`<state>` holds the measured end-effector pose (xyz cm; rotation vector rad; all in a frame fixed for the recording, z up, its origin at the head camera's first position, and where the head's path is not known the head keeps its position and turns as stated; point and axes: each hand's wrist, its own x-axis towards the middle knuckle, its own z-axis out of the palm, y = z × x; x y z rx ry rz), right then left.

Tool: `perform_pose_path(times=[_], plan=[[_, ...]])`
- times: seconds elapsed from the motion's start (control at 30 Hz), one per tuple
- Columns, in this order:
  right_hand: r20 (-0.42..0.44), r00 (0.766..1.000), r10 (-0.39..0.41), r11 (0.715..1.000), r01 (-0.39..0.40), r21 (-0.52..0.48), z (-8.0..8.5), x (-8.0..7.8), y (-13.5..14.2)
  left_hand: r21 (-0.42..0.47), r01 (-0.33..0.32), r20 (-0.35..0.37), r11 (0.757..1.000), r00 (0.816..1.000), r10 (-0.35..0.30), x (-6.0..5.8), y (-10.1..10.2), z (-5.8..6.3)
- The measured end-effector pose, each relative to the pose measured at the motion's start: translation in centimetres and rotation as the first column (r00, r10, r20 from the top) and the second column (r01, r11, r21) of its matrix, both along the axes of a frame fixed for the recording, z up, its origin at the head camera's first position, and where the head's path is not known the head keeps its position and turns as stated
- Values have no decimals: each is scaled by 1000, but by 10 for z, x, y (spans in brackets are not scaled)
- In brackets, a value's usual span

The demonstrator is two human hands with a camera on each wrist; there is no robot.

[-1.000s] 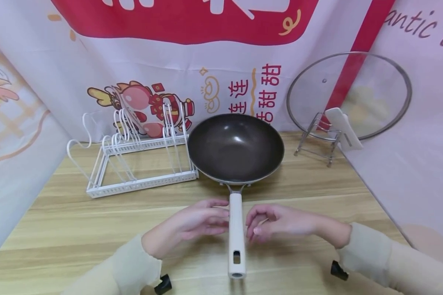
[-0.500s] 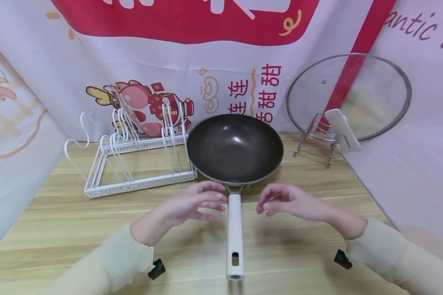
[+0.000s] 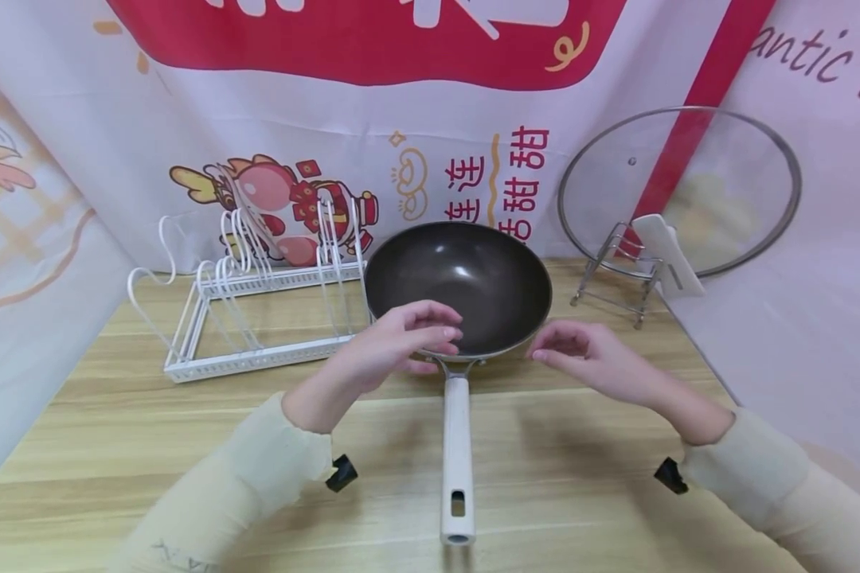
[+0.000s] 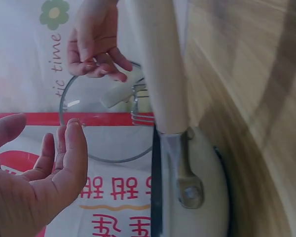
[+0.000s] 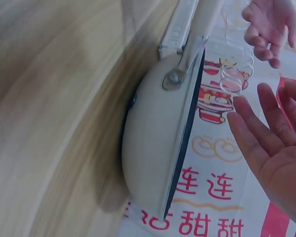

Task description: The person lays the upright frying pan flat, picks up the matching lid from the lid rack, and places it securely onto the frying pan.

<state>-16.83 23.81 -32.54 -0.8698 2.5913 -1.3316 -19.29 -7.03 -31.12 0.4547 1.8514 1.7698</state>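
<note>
A frying pan (image 3: 466,270) with a dark inside and white outside stands on the wooden table, its white handle (image 3: 458,454) pointing towards me. My left hand (image 3: 383,350) hovers at the pan's near left side, overlapping the front rim in the head view, fingers loosely bent. To the right of the rim is my right hand (image 3: 602,362), also with relaxed fingers and nothing in its grasp. Both wrist views show gaps between the hands and the pan: the left hand (image 4: 44,173) is apart from the handle, and the right hand (image 5: 276,143) is apart from the white pan wall.
Left of the pan, close to its rim, stands a white wire rack (image 3: 272,350) with several upright loops. At the back right a metal stand (image 3: 616,270) holds a large glass lid (image 3: 794,187) and a white slotted spatula-like piece (image 3: 670,255). Printed cloth (image 3: 258,111) hangs behind.
Both hands have moved forward from beside the handle up to the pan's bowl. They have also spread farther apart. The pan, rack and lid have stayed in place.
</note>
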Motion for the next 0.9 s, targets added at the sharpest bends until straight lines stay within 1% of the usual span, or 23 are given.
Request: perform_pose_path(times=[0.13, 0.2, 0.37, 0.57, 0.7, 0.77, 0.9], plan=[[-103, 993, -52, 997, 57, 47, 1, -5, 4, 14, -41, -28, 999, 999, 42, -8, 11, 9], [-163, 984, -74, 994, 85, 64, 0, -8, 6, 22, -66, -36, 998, 997, 66, -13, 17, 13], [-273, 956, -106, 988, 132, 79, -4, -18, 14, 55, -104, -33, 993, 994, 106, -25, 33, 22], [-321, 936, -146, 975, 192, 116, -16, -35, 31, 97, -161, -37, 982, 986, 165, -37, 57, 34], [-369, 916, -156, 962, 226, 155, -28, -48, 43, 120, -182, -39, 976, 981, 188, -45, 71, 39], [-369, 914, -166, 953, 245, 177, -33, -54, 49, 127, -188, -37, 974, 980, 194, -49, 78, 40], [-343, 919, -196, 935, 280, 217, -41, -64, 61, 129, -197, -45, 972, 978, 204, -56, 89, 42]])
